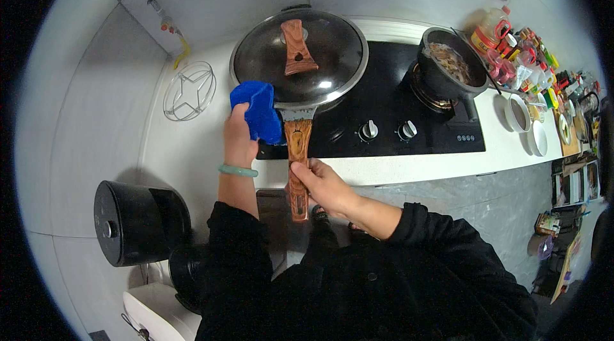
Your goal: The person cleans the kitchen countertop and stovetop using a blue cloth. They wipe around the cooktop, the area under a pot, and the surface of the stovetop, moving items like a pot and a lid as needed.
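Note:
My right hand (326, 185) grips the wood-patterned handle (298, 149) of a large frying pan on the left of the hob. A glass lid (331, 53) with a metal rim and a wood-patterned knob (297, 48) covers this pan. In my left hand (240, 135) is a folded blue cloth (259, 111), held beside the pan's near left edge and left of the handle's base. A pale green bangle (238, 171) circles my left wrist.
Right of the pan, a dark pot (448, 63) with food inside stands on the black gas hob (379, 96). A wire star trivet (188, 91) lies on the left counter, above a black appliance (139, 223). Bottles (491, 29) and white bowls (518, 113) crowd the right end.

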The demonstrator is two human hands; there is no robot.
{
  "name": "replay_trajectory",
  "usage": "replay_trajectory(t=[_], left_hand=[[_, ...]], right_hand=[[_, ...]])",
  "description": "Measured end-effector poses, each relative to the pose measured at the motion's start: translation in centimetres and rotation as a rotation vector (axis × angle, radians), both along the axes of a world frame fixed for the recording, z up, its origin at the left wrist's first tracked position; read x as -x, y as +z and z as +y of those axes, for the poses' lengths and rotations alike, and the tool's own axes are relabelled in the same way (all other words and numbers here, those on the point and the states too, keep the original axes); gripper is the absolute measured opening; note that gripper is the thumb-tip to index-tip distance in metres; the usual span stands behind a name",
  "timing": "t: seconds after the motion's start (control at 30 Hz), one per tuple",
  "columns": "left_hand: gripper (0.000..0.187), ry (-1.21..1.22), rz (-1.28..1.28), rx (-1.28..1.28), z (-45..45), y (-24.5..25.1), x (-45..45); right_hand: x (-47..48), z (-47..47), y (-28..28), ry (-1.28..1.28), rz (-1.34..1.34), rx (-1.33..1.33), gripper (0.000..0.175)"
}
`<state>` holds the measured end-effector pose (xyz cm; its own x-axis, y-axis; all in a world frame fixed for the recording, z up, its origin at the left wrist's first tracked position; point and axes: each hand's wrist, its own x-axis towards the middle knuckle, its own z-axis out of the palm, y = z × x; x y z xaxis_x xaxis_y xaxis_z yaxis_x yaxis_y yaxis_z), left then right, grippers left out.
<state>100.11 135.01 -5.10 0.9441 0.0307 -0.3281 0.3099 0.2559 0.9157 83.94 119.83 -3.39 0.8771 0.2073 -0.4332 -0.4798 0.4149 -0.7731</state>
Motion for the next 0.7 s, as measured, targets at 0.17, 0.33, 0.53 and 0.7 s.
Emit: replay_trajectory(t=[0.17, 0.33, 0.53, 0.7], left_hand=[[0.023, -0.042, 0.073, 0.091, -4.2, 2.2, 3.9], [0.022, -0.164, -0.136, 0.089, -3.3, -0.7, 4.7], [0.024, -0.446, -0.249, -0.275, -1.2, 3.1, 10.8], [0.029, -0.528, -0.231, -0.193, -1.8, 4.7, 10.7]], right_hand=[[0.9, -0.8, -0.6, 0.21, -0.177, 0.15, 0.051], [0.3, -0.9, 1.1, 0.296, -0.161, 0.073, 0.044], [-0.1, -1.7, 0.8, 0.337, -0.22, 0.076, 0.052], [1.6, -0.3, -0.3, 0.308, -0.029, -0.242, 0.036]])
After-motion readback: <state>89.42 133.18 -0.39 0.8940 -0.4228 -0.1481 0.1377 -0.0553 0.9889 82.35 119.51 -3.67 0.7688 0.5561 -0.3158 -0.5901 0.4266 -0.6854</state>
